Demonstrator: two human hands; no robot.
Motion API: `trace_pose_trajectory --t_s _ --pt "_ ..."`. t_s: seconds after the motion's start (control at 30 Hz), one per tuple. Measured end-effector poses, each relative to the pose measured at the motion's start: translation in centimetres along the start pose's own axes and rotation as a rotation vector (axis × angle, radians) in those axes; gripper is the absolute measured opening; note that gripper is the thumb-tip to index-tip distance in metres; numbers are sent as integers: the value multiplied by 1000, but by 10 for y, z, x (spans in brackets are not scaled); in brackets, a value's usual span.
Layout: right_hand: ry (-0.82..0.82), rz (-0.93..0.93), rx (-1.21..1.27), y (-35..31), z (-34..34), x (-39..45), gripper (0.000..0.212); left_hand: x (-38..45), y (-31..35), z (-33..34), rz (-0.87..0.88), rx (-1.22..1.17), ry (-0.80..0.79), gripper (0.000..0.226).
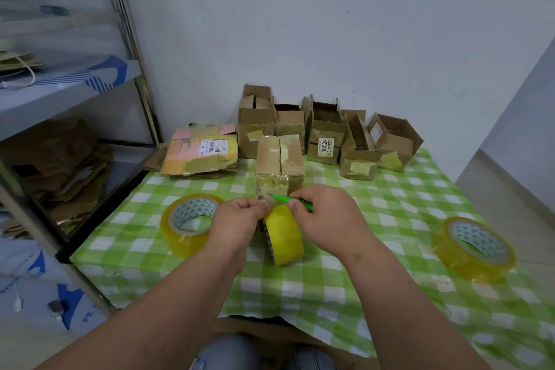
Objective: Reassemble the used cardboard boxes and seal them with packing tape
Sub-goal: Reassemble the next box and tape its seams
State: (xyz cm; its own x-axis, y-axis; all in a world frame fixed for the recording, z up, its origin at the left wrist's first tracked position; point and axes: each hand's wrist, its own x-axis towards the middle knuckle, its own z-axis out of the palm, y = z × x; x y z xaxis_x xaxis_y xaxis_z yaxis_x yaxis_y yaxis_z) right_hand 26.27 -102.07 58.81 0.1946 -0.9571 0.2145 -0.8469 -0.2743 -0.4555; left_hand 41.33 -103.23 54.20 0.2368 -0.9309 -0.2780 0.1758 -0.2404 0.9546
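1. Head view: left hand (240, 221) pinches the tape end; right hand (326, 219) grips a green cutter (292, 201) – both over the upright roll (283, 237).
2. Three rolls in all; one closed box (280, 167) just beyond, five open boxes (327, 137) far, flat cardboard (201, 150) far left.

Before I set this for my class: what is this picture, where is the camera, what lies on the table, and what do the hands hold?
It is one picture from a camera worn on a person's head, looking down at bare hands. No machine. The left hand and right hand hold an upright yellow tape roll; the right also holds a green pen-like tool. A taped box stands behind. On the green checked tablecloth lie two more tape rolls, open boxes and flattened cardboard.
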Motion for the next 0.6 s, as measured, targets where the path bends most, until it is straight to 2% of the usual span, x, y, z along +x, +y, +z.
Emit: trace_pose_trajectory --t_s 0.2,0.6 --pt "40 -2 96 1 -3 1 25 3 0 -1 -6 0 15 4" --pt "-31 -30 -84 -4 6 11 31 1 5 0 6 23 11 5"
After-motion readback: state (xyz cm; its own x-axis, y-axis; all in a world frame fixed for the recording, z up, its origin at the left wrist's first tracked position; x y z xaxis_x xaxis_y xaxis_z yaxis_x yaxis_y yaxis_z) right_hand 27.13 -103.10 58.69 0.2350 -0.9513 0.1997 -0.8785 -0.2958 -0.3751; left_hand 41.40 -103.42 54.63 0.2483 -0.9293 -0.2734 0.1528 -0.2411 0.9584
